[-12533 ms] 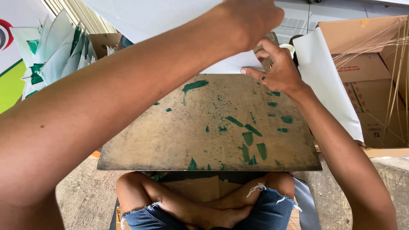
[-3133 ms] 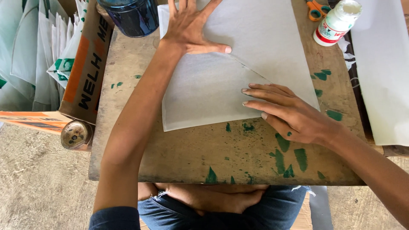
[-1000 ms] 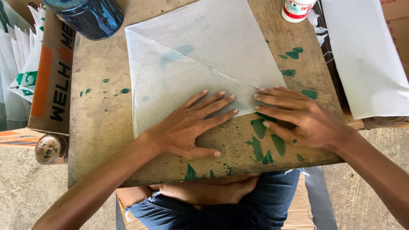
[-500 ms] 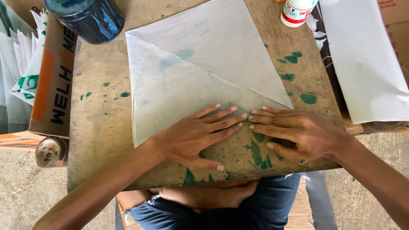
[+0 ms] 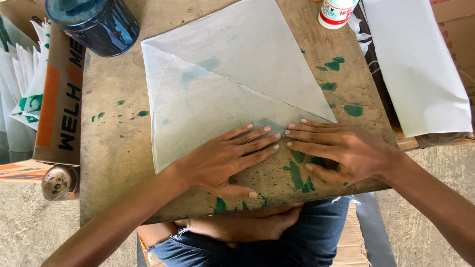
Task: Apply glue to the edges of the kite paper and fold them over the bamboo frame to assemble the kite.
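Wooden desk point(image 5: 114, 163), green-spotted: one folded translucent sheet point(image 5: 222, 94), one dark blue can point(image 5: 94, 24), one white bottle point(image 5: 336, 11).
Two hands on the sheet's lower corner: left hand point(image 5: 222, 160) and right hand point(image 5: 341, 151), fingers flat, pressed together, tips meeting.

At nine o'clock, a long brown cardboard box point(image 5: 62, 104) lies along the desk's left edge, bearing an orange stripe and black lettering. At one o'clock stands a white plastic bottle point(image 5: 337, 12) with a red-and-white label. At the two o'clock corner, a plain brown carton point(image 5: 454, 27) shows, mostly covered by white sheets.
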